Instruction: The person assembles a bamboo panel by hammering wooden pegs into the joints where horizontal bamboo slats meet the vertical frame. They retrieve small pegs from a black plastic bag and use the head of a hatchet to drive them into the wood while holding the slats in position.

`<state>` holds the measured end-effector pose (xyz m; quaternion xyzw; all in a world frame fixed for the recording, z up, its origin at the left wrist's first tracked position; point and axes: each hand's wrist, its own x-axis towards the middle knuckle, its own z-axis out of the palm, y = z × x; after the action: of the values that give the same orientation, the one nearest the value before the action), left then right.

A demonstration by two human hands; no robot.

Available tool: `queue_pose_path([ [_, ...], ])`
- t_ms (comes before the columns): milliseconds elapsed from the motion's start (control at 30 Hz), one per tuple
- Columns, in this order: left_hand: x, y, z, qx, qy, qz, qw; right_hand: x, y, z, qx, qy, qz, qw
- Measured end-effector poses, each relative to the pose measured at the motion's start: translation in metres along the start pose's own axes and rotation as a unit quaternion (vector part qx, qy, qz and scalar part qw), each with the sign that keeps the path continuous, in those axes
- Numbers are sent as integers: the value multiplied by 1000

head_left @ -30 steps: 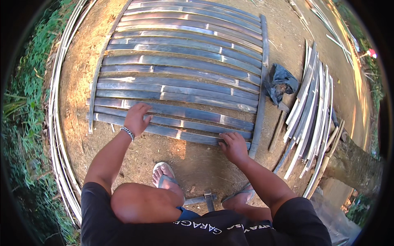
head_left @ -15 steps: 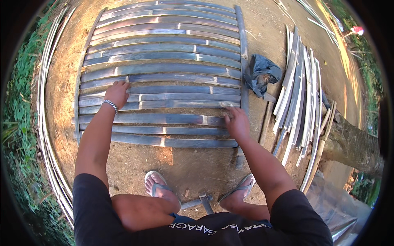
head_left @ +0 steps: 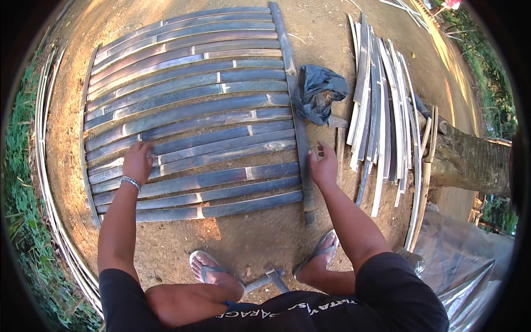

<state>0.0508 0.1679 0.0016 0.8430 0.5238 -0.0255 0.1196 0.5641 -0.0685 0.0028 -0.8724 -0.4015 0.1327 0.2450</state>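
Observation:
A panel of dark split-bamboo slats (head_left: pixel 221 181) lies on the dirt before me, the slats running crosswise between two side rails. My left hand (head_left: pixel 138 162) hovers at or lightly touches the slats near the left rail (head_left: pixel 84 130), its fingers loosely bent and apart; contact is hard to make out. Just outside the right rail (head_left: pixel 302 160) is my right hand (head_left: pixel 324 165), thumb and forefinger apart, with nothing visible in it. The nearest slats sit slightly slanted, with uneven gaps between them.
Beyond my right hand lie a black plastic bag (head_left: pixel 318 88) with brownish contents, a hammer-shaped tool (head_left: pixel 338 123) and a pile of bamboo strips (head_left: pixel 381 110). A log (head_left: pixel 470 157) and plastic sheeting (head_left: pixel 459 260) are farther right. Long strips (head_left: pixel 47 182) line the left. Crossed pieces (head_left: pixel 272 275) lie between my feet.
My right hand has come off the slat ends to a place outside the right rail. My left hand has drawn back slightly toward me. The view has shifted, moving the panel leftward.

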Motion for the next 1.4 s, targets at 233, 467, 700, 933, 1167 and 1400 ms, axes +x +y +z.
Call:
queue_pose_path([
  [233,12,143,9,-35,-10,209,977,87,-8,-9,59,78,-54,994],
  [467,47,310,39,-11,-126,87,988,170,-75,-38,-88,117,-345,927],
  [700,55,351,58,-9,-123,-4,992,258,-87,-33,-460,-147,-366,796],
  [933,58,355,56,14,-144,-14,989,334,-48,-78,-365,-127,-26,922],
  [1167,64,361,54,33,-184,-17,982,276,7,-87,-153,169,-244,943],
  [1400,58,354,56,34,-170,-22,985,102,28,-51,38,-190,-233,953],
])
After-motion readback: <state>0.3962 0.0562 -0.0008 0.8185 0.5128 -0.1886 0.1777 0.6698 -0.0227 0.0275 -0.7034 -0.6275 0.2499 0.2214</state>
